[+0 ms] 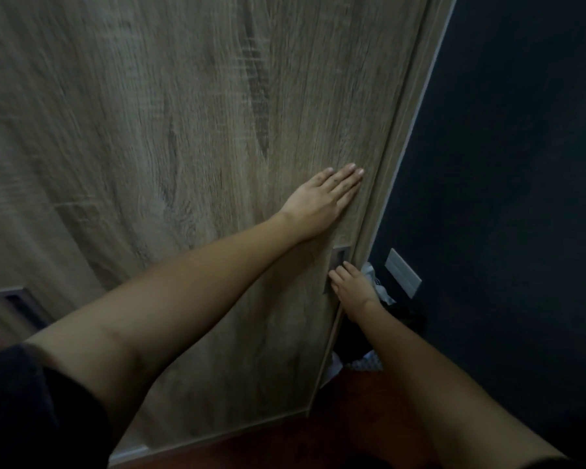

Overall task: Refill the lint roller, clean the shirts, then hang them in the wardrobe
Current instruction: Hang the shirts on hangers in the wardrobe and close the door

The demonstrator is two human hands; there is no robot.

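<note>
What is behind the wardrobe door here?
Nothing shows: the door covers the inside. The left hand lies flat on it, the right hand at the handle. Beside its edge some white plastic shows.

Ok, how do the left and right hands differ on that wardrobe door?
The left hand lies flat, fingers straight, on the wood-grain wardrobe door; the right hand has bent fingers at the grey recessed metal handle. The left hand sits higher than the right hand. Both are near the door's right edge.
</note>
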